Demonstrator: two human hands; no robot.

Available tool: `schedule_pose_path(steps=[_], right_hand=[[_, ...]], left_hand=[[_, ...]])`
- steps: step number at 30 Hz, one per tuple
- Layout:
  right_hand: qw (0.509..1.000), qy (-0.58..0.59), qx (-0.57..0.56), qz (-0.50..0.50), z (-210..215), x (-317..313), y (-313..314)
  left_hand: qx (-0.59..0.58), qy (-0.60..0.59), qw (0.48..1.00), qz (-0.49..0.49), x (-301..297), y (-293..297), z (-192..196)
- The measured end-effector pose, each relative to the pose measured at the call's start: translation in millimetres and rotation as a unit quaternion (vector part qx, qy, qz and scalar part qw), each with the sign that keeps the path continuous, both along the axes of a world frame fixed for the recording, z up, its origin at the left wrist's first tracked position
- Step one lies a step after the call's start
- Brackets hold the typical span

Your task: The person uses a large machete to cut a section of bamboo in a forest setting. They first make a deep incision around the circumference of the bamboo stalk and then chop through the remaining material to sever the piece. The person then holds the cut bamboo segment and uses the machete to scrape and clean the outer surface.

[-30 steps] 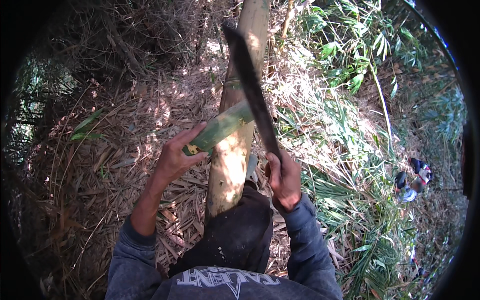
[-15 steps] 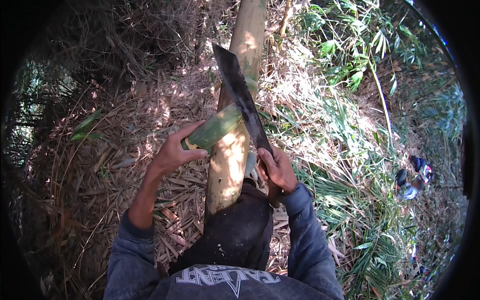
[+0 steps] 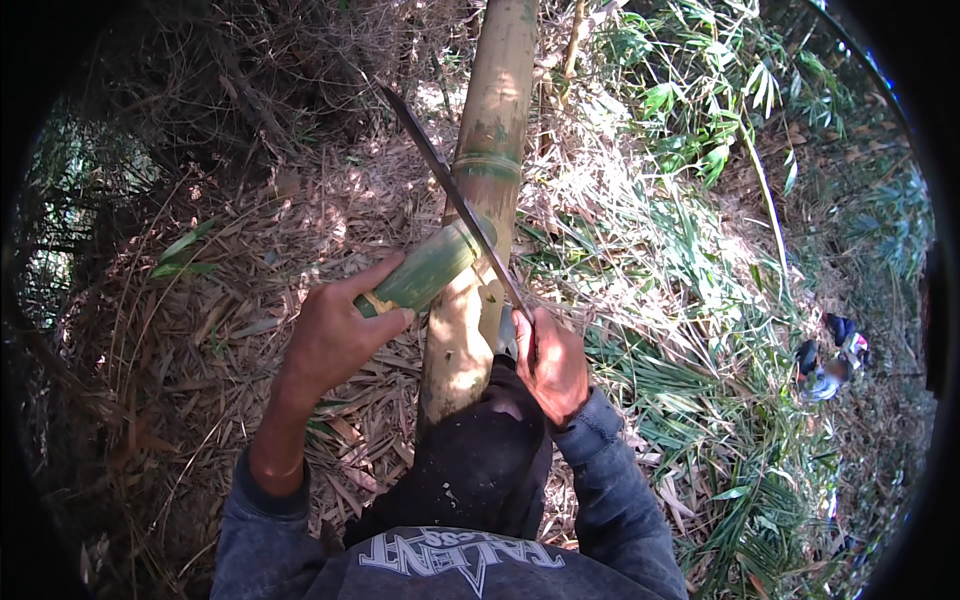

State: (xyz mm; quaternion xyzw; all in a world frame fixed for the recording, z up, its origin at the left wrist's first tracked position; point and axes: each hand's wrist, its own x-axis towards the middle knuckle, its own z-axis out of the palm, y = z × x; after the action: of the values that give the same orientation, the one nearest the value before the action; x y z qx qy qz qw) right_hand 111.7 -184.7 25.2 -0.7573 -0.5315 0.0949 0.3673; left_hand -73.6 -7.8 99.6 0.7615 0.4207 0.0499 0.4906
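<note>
My left hand [image 3: 345, 325] grips the near left end of a short green bamboo section [image 3: 430, 270], fingers and thumb on either side of it. The section lies slanted across a thick pale bamboo pole [image 3: 498, 95], its far end resting over the pole. In my right hand [image 3: 552, 365] is the handle of a long dark machete [image 3: 437, 160], fingers wrapped round it. Its blade is seen nearly edge-on and crosses over the far right end of the green section, the tip pointing up and left. Whether the edge touches the bamboo, I cannot tell.
The pole runs from the far side down to my dark-trousered leg [image 3: 465, 460]. Dry bamboo leaves [image 3: 260, 370] cover the ground. Cut green leaves [image 3: 670, 400] lie on the right, with leafy branches beyond. Another person [image 3: 832, 360] is far off at the right. Tangled dry twigs stand at the back left.
The machete has turned from showing its broad face to nearly edge-on, its tip swinging left. My right wrist has rotated. My left hand still holds the green section, slightly shifted.
</note>
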Motion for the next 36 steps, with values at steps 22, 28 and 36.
schedule_pose_path(steps=[22, 28, 36], right_hand=[[0.999, -0.008, 0.02, -0.024, 9, -12, 7], [0.996, -0.046, -0.075, -0.021, -31, -1, 5], [0.971, 0.221, -0.021, -0.091, 10, 9, 0]], left_hand=[[0.035, 0.026, 0.999, -0.003, 7, -3, 8], [0.065, -0.026, 0.997, -0.027, -1, -1, -11], [0.114, -0.14, 0.981, -0.07, -9, 15, -103]])
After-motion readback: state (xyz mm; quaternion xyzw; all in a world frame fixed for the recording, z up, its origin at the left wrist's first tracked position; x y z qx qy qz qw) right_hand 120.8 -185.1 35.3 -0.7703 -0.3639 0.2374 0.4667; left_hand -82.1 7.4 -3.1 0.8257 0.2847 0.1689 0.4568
